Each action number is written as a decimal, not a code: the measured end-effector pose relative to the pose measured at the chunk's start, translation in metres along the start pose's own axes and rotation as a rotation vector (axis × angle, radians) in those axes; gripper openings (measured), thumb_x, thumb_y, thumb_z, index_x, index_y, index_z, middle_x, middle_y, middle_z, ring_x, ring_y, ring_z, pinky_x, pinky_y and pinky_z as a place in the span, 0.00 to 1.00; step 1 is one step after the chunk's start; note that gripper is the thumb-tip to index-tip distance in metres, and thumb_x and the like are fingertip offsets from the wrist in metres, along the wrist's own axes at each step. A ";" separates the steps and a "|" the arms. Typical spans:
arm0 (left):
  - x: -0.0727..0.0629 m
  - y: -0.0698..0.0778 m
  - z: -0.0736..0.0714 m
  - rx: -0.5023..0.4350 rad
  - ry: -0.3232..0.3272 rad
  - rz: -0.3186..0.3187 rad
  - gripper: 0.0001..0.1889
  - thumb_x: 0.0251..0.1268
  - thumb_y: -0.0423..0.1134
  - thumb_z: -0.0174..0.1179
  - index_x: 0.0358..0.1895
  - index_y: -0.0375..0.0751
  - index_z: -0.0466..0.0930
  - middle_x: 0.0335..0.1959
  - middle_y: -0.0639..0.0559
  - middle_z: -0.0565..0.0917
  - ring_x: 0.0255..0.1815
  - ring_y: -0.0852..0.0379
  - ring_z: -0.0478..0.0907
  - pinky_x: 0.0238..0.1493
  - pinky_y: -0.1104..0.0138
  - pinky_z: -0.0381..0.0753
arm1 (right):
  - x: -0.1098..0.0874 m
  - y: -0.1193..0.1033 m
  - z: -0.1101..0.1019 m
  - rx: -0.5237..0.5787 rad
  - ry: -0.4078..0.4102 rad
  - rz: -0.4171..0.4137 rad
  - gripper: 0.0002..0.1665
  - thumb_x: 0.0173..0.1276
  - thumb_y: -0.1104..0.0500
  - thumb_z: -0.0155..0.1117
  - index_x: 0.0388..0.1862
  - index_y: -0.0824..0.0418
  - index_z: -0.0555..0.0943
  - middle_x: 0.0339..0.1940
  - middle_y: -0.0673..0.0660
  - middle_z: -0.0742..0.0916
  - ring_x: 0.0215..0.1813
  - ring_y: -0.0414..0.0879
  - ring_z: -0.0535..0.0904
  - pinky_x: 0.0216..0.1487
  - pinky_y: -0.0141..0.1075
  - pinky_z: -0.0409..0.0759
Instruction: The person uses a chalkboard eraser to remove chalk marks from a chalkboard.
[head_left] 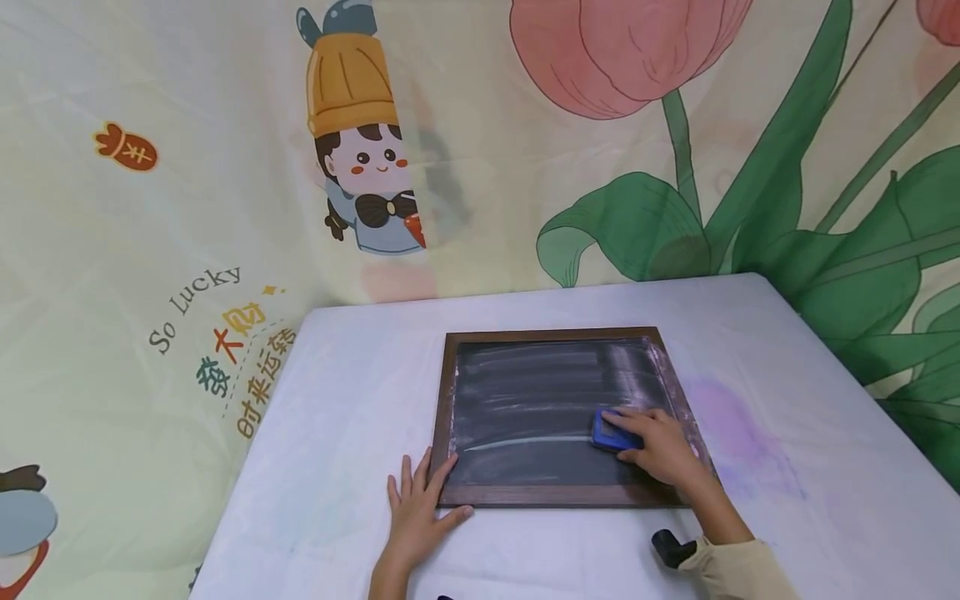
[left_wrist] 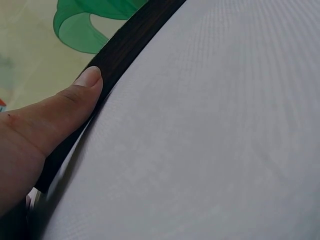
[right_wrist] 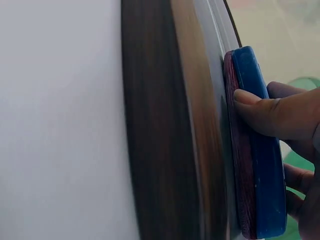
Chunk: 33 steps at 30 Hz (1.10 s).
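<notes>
A small blackboard [head_left: 540, 467] in a brown wooden frame lies flat, with pale chalk smears and one light curved line across its lower part. My right hand [head_left: 660, 446] grips a blue eraser [head_left: 609, 433] on the board's right half. In the right wrist view the thumb and fingers pinch the eraser's blue back [right_wrist: 265, 165], and its purple felt side faces the board. My left hand [head_left: 420, 517] rests with spread fingers at the board's lower left corner. The left wrist view has the thumb [left_wrist: 75, 100] lying along the dark frame edge [left_wrist: 130, 40].
The board lies on a table under a white cloth [head_left: 337, 400], with a pinkish-purple stain [head_left: 738, 425] to the right. A black object [head_left: 670, 548] is beside the right sleeve [head_left: 742, 567]. Behind hangs a printed backdrop [head_left: 480, 150] with tulips and a cartoon figure.
</notes>
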<state>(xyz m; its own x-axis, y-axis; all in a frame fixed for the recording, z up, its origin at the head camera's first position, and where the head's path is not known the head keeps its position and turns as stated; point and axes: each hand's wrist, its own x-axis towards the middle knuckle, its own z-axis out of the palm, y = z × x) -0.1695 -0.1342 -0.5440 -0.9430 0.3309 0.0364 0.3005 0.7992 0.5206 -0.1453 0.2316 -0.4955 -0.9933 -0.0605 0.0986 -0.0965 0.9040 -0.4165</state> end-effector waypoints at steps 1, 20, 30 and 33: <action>0.000 -0.001 0.000 0.001 0.000 -0.002 0.40 0.46 0.65 0.59 0.66 0.59 0.61 0.70 0.38 0.55 0.70 0.28 0.38 0.61 0.34 0.31 | 0.003 -0.004 0.002 0.001 -0.003 -0.006 0.35 0.47 0.60 0.73 0.58 0.54 0.75 0.59 0.63 0.78 0.51 0.61 0.70 0.48 0.59 0.65; -0.002 -0.003 0.001 0.000 -0.007 -0.017 0.50 0.45 0.66 0.59 0.70 0.47 0.52 0.71 0.39 0.55 0.71 0.30 0.37 0.62 0.34 0.31 | 0.049 -0.094 0.046 0.017 -0.133 -0.084 0.34 0.50 0.59 0.71 0.59 0.48 0.75 0.61 0.55 0.77 0.53 0.56 0.71 0.58 0.56 0.62; -0.001 0.000 0.000 0.003 -0.012 -0.020 0.54 0.46 0.67 0.58 0.71 0.40 0.46 0.71 0.41 0.54 0.71 0.31 0.36 0.62 0.35 0.31 | 0.064 -0.130 0.057 -0.008 -0.144 -0.176 0.33 0.52 0.57 0.71 0.59 0.48 0.74 0.61 0.54 0.77 0.55 0.58 0.71 0.59 0.56 0.63; 0.000 0.000 -0.001 0.010 -0.022 -0.023 0.54 0.46 0.67 0.58 0.72 0.40 0.46 0.72 0.41 0.53 0.71 0.31 0.36 0.63 0.35 0.31 | 0.069 -0.141 0.063 -0.030 -0.147 -0.204 0.33 0.52 0.56 0.71 0.59 0.47 0.74 0.61 0.53 0.77 0.54 0.56 0.71 0.59 0.55 0.64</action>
<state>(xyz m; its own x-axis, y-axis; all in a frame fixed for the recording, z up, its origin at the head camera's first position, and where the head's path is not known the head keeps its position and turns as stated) -0.1698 -0.1345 -0.5432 -0.9464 0.3230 0.0054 0.2799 0.8118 0.5124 -0.2043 0.0736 -0.4874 -0.9524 -0.3017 0.0443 -0.2958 0.8789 -0.3743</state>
